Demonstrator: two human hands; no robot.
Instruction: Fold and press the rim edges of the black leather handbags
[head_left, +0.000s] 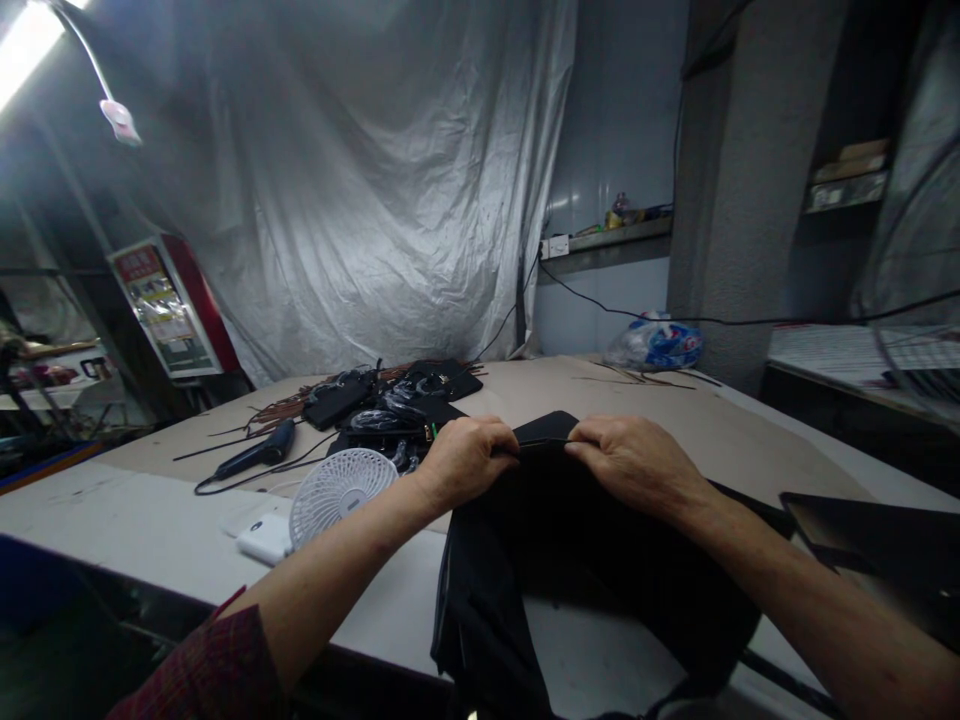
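A black piece of sheet material, like an unfinished bag panel, stands bent in an arch over the near edge of the table. My left hand pinches its upper edge between thumb and fingers. A short way to the right, my right hand pinches the same edge. Between the two hands the edge runs nearly level, and a black flap shows just behind it. Both sides of the piece hang down toward the table front. Its lower parts lie in dark shadow, so their details cannot be made out.
A white fan stands left of my left forearm. Beyond it lie a dark heat-gun-like tool with a cable and a pile of black bags with brown strips. A blue plastic bag sits at the back right; a black panel lies right.
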